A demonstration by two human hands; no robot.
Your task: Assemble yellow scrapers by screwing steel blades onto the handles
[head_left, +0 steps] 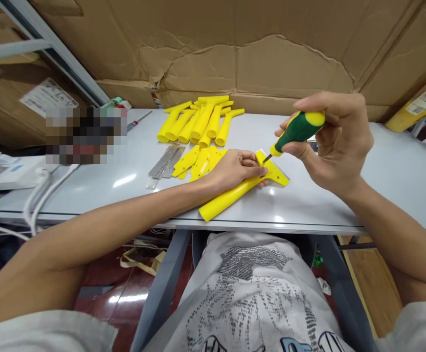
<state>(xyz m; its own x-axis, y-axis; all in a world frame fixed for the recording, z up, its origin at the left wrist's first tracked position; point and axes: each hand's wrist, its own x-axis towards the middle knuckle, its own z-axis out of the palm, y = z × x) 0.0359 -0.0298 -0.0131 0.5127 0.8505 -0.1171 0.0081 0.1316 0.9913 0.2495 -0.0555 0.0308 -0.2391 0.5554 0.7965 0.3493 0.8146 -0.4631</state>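
A yellow scraper with a round handle and a wide head lies slanted near the table's front edge. A metal blade shows along the head's far edge. My left hand is closed around the neck of this scraper. In my right hand is a green and yellow screwdriver, its tip down at the scraper's head. Several yellow scraper handles lie in a pile behind. Nearer to me are several flat yellow plates and, to their left, thin metal blades.
Cardboard stands along the back of the white table. Another screwdriver lies at the back left, beside a blurred patch. White cables hang over the left side. A yellow object is at the right.
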